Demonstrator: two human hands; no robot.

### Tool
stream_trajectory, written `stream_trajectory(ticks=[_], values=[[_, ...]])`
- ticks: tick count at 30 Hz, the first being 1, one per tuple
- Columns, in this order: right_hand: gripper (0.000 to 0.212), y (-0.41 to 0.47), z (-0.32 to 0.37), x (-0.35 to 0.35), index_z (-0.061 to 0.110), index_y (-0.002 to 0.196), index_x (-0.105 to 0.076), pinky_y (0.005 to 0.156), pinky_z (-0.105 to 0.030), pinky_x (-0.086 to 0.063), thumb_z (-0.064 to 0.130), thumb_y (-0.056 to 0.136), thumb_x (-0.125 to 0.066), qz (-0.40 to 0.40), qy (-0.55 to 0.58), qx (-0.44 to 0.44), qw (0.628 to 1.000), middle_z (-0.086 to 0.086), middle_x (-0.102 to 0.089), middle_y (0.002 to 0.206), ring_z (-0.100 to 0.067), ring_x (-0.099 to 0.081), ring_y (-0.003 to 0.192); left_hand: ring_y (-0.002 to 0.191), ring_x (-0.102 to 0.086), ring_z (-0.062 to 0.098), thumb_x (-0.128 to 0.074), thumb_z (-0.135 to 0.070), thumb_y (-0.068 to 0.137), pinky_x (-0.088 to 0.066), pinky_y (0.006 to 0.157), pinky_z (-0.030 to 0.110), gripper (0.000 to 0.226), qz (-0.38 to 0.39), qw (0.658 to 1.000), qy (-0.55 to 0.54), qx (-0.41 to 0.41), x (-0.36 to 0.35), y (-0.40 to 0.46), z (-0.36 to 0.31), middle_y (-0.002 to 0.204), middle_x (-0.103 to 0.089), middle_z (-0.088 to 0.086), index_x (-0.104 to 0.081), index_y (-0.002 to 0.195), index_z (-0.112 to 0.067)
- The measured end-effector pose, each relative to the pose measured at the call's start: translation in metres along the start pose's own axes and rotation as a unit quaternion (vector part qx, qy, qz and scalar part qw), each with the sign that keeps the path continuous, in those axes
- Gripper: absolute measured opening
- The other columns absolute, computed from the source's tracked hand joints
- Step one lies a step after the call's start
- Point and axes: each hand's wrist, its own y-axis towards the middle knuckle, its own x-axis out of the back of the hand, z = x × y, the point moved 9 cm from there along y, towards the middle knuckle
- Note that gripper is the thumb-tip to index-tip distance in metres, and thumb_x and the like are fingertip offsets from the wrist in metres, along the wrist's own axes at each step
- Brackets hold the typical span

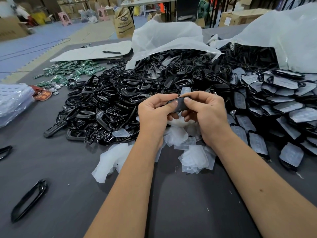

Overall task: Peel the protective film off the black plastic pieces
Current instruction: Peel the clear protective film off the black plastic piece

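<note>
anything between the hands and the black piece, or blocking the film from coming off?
Nothing visible. Both the left hand and right hand already hold the black piece in a fingertip grip above the pile of peeled film. The space around it is open. Whether any film remains on this piece is hard to tell.

Blue foam mats (25,47) with a tan border are covering the floor across the upper left of the frame. Pink stools (64,18) and cardboard boxes (10,29) are standing along the far upper left. A brown sack (123,23) is sitting upper centre, beside a white folding table (149,1) at the top edge.
</note>
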Motion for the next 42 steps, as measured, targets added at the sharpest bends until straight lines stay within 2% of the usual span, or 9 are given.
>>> stream_trajectory(ticks=[9, 16, 21, 24, 28, 31, 36, 38, 42], values=[[0.012, -0.001, 0.000, -0.001, 0.013, 0.098, -0.078, 0.046, -0.025, -0.052, 0.007, 0.099, -0.068, 0.001, -0.090, 0.033, 0.995, -0.008, -0.073, 0.069, -0.017, -0.066, 0.054, 0.049, -0.057, 0.012, -0.072, 0.008, 0.090, -0.047, 0.052, 0.018, 0.021, -0.011, 0.999, 0.031, -0.031, 0.007, 0.002, -0.004, 0.069, -0.072, 0.003, -0.078, 0.096, -0.011], [0.016, -0.002, 0.007, 0.000, 0.017, 0.107, -0.069, 0.042, -0.026, -0.047, 0.006, 0.096, -0.070, 0.005, -0.120, 0.071, 0.990, -0.003, -0.066, 0.062, -0.016, -0.062, 0.047, 0.051, -0.055, 0.011, -0.072, 0.008, 0.089, -0.047, 0.053, 0.018, 0.018, -0.009, 1.000, -0.003, 0.026, 0.010, 0.004, 0.006, 0.068, -0.070, 0.005, -0.079, 0.096, -0.006], [0.008, -0.005, 0.011, -0.014, 0.013, 0.102, -0.078, 0.053, -0.027, -0.052, 0.012, 0.095, -0.075, 0.078, -0.107, 0.086, 0.988, 0.003, -0.071, 0.074, -0.013, -0.064, 0.060, 0.048, -0.052, 0.008, -0.066, 0.013, 0.088, -0.042, 0.046, 0.014, 0.019, -0.031, 0.987, -0.115, 0.108, 0.011, 0.005, 0.014, 0.069, -0.069, 0.009, -0.078, 0.089, -0.002], [0.018, -0.008, 0.014, -0.021, 0.014, 0.106, -0.079, 0.070, -0.021, -0.054, 0.010, 0.088, -0.082, 0.101, -0.157, 0.118, 0.975, 0.010, -0.076, 0.089, -0.005, -0.068, 0.075, 0.043, -0.049, 0.007, -0.060, 0.014, 0.089, -0.037, 0.041, 0.013, 0.019, -0.047, 0.980, -0.150, 0.126, 0.014, 0.006, 0.013, 0.066, -0.064, 0.010, -0.074, 0.086, 0.002], [0.013, -0.006, 0.017, -0.019, 0.014, 0.098, -0.082, 0.081, -0.025, -0.055, 0.010, 0.085, -0.084, 0.075, -0.190, 0.138, 0.969, -0.007, -0.068, 0.103, -0.010, -0.063, 0.084, 0.045, -0.051, 0.009, -0.058, -0.002, 0.097, -0.039, 0.042, 0.015, 0.018, -0.046, 0.985, -0.119, 0.117, 0.013, 0.004, 0.011, 0.062, -0.064, 0.007, -0.070, 0.084, 0.003], [0.005, -0.004, 0.013, -0.012, 0.015, 0.087, -0.081, 0.066, -0.025, -0.052, 0.010, 0.087, -0.082, 0.046, -0.136, 0.096, 0.985, -0.015, -0.066, 0.108, -0.014, -0.060, 0.078, 0.050, -0.061, 0.012, -0.056, -0.031, 0.106, -0.050, 0.049, 0.017, 0.040, -0.031, 0.981, -0.137, 0.132, 0.007, 0.001, 0.013, 0.069, -0.069, 0.009, -0.070, 0.094, 0.004], [0.011, -0.001, 0.003, -0.002, 0.012, 0.080, -0.079, 0.059, -0.022, -0.047, 0.011, 0.091, -0.077, 0.043, 0.017, -0.002, 0.999, -0.005, -0.067, 0.098, -0.016, -0.057, 0.074, 0.064, -0.067, 0.013, -0.059, -0.001, 0.101, -0.058, 0.065, 0.019, 0.015, 0.021, 0.990, -0.121, 0.068, -0.001, -0.001, 0.005, 0.082, -0.076, 0.009, -0.074, 0.098, 0.002], [0.007, -0.002, 0.001, -0.001, 0.013, 0.081, -0.079, 0.062, -0.026, -0.046, 0.017, 0.087, -0.077, 0.059, 0.069, -0.038, 0.995, -0.005, -0.072, 0.094, -0.022, -0.057, 0.080, 0.066, -0.067, 0.013, -0.063, -0.001, 0.099, -0.057, 0.065, 0.019, 0.013, 0.034, 0.991, -0.121, 0.053, -0.004, -0.003, 0.003, 0.087, -0.076, 0.011, -0.074, 0.104, 0.003], [0.024, -0.006, -0.003, -0.005, 0.007, 0.098, -0.078, 0.046, -0.030, -0.042, 0.027, 0.084, -0.075, 0.097, 0.099, -0.080, 0.987, -0.017, -0.065, 0.098, -0.022, -0.056, 0.068, 0.066, -0.062, 0.009, -0.066, -0.005, 0.098, -0.054, 0.062, 0.018, 0.015, 0.021, 0.992, -0.116, 0.040, -0.001, -0.001, 0.000, 0.082, -0.073, 0.005, -0.075, 0.109, 0.001]])
